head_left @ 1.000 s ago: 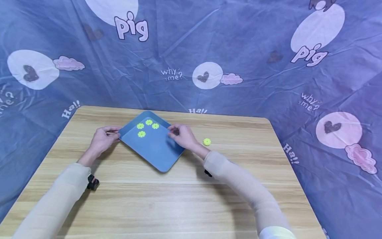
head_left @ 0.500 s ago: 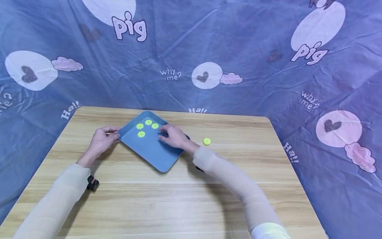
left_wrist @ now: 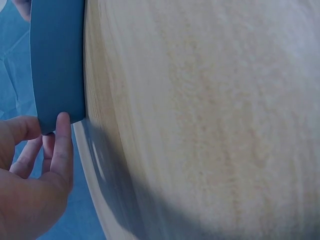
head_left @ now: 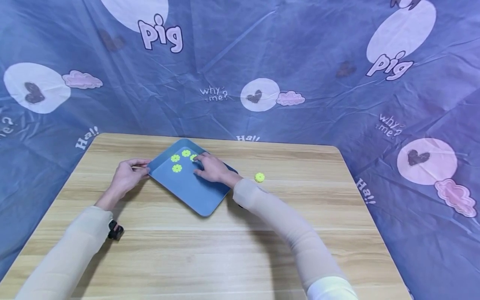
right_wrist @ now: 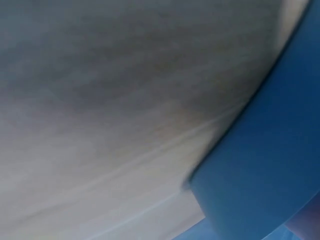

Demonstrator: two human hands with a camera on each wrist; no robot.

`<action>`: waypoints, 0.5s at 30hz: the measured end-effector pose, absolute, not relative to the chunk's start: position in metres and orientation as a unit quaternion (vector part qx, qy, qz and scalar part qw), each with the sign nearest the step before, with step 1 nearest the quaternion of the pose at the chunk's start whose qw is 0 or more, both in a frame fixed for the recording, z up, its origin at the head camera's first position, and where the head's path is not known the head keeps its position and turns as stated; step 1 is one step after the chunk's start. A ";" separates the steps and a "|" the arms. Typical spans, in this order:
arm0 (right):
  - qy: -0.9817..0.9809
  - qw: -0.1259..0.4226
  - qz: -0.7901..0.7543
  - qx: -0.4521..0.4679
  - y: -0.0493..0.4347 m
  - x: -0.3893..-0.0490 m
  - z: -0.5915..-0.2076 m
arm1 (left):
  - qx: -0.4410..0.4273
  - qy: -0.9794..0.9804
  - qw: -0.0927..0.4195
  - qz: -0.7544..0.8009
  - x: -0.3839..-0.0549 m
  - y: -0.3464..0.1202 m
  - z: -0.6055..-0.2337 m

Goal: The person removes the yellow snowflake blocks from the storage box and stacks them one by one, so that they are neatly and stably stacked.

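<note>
A blue rectangular tray (head_left: 202, 200) lies turned cornerwise on the table, several yellow-green notched discs (head_left: 177, 168) in its far left part. My left hand (head_left: 126, 177) pinches the tray's left corner; in the left wrist view, the thumb and fingers (left_wrist: 63, 140) are on either side of the tray wall (left_wrist: 57, 60). Over the tray, my right hand (head_left: 213, 167) reaches in from the right. Its index fingertip is right at the rightmost disc (head_left: 193, 158), partly covering it, with the thumb held apart. The right wrist view shows mostly the outer tray wall (right_wrist: 265, 160).
Another yellow-green notched disc (head_left: 259, 177) rests on the wooden table (head_left: 225, 258), right of the tray. Behind the table hangs a blue printed cloth (head_left: 210, 54), which also runs along both sides.
My right hand has moved left from the tray's right rim to over the tray, its fingertip reaching the rightmost disc. The left hand keeps its grip on the corner.
</note>
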State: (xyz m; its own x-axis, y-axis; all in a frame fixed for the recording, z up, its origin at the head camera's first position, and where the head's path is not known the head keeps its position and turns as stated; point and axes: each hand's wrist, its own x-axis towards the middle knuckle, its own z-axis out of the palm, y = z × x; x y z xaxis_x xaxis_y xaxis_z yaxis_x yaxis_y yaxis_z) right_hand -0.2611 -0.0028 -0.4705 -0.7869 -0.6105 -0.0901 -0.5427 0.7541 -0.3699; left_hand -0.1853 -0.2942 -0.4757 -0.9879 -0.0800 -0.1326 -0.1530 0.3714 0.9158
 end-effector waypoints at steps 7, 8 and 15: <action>0.933 0.100 -0.137 -0.317 -0.011 -0.266 -0.470 | -0.068 0.830 0.034 0.553 -0.186 -0.295 -0.476; 0.933 0.099 -0.135 -0.317 -0.011 -0.267 -0.470 | -0.067 0.829 0.034 0.553 -0.186 -0.295 -0.476; 0.930 0.100 -0.138 -0.325 -0.010 -0.266 -0.471 | -0.064 0.827 0.036 0.558 -0.186 -0.294 -0.478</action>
